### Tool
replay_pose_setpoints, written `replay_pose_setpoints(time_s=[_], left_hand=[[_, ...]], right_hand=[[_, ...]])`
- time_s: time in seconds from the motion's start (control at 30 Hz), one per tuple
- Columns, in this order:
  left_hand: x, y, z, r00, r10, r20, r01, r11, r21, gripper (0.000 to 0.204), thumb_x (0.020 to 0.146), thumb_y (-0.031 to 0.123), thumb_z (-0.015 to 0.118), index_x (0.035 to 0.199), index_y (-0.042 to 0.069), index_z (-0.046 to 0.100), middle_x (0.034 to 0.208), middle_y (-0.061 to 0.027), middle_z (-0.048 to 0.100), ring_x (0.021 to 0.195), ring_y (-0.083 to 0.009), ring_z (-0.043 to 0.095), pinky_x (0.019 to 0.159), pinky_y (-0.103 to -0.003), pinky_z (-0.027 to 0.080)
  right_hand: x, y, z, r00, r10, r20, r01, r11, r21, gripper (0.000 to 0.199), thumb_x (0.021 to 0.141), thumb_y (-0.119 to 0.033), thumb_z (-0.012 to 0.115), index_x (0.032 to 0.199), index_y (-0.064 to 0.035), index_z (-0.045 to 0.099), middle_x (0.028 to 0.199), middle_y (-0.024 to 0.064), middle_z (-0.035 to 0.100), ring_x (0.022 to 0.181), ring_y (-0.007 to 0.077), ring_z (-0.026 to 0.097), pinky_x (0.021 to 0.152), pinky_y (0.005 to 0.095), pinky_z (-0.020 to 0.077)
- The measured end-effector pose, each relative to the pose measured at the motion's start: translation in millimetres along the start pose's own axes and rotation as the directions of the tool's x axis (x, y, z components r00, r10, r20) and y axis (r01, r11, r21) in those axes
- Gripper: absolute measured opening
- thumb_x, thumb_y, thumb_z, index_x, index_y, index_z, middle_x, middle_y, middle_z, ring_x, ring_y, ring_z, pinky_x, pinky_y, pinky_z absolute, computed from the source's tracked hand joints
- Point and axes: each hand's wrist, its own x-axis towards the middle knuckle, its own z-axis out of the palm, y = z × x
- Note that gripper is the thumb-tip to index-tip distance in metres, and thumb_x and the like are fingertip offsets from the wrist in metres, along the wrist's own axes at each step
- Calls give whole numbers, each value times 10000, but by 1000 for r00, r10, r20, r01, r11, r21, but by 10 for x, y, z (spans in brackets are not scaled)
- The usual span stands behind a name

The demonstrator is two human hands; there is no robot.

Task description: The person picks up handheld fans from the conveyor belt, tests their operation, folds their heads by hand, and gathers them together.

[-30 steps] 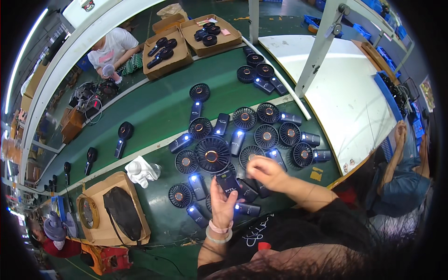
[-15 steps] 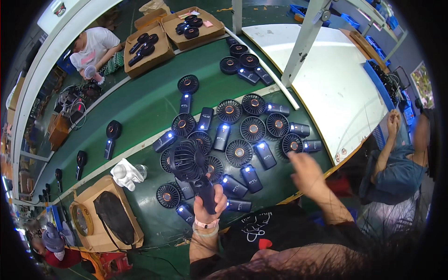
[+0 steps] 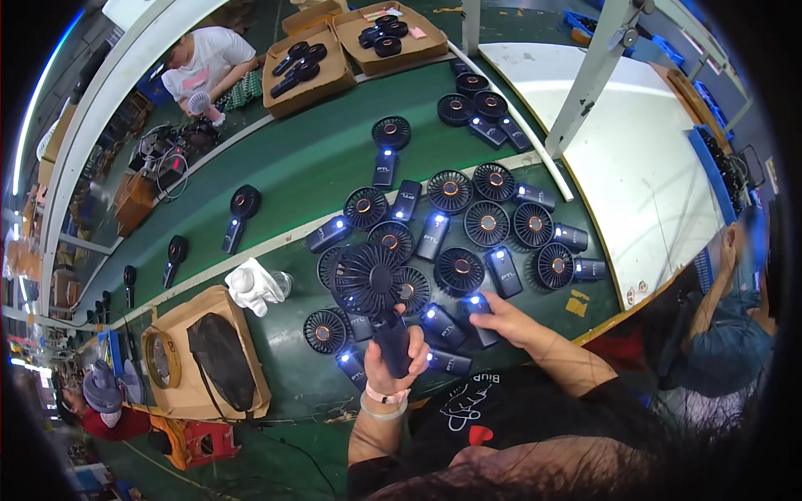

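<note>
in the head view, the left hand (image 3: 396, 352) is wrapped around the handle of a dark handheld fan (image 3: 365, 275) — call it the held fan — its round grille up over the green table (image 3: 288, 355). the right hand (image 3: 508, 322), to the right of the held fan, has its thumb laid on a dark handle with a lit lamp (image 3: 474, 306) lying on the table; i cannot tell whether the fingers close around it.

beyond and to the right of the held fan lies a crowd of similar fans (image 3: 486, 224), round heads and handles at mixed angles, many with a white light glowing. farther beyond it runs a green belt (image 3: 309, 159), a few fans spaced along it, and past that stand two cardboard boxes (image 3: 276, 102) with more fans inside; a person in a white top (image 3: 210, 63) sits to their left.

left of the held fan is a white bundle (image 3: 251, 288), and farther left a cardboard tray (image 3: 189, 392) with a black pouch (image 3: 221, 359) and a yellowish ring (image 3: 176, 361). far to its right — a white board (image 3: 668, 159).
</note>
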Motion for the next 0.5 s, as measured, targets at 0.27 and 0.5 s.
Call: replay_pose_setpoints(time_s=[0.27, 0.5], left_hand=[[53, -36, 3, 987, 71, -141, -49, 987, 150, 735, 793, 540, 561, 1357, 194, 241, 810, -71, 442, 577, -143, 458, 441, -217, 353], [75, -76, 164, 939, 223, -264, -80, 884, 460, 766, 775, 186, 674, 1362, 166, 182, 894, -115, 520, 632, -148, 530, 434, -219, 425]], right_hand=[[65, -266, 43, 982, -166, 86, 101, 859, 502, 405, 875, -94, 521, 1248, -41, 372, 1068, 85, 553, 916, 178, 587, 836, 308, 459], [164, -275, 128, 958, -287, 6, 261, 877, 403, 420, 845, -13, 547, 1229, 12, 378, 1106, 53, 523, 1007, 117, 511, 888, 276, 422]])
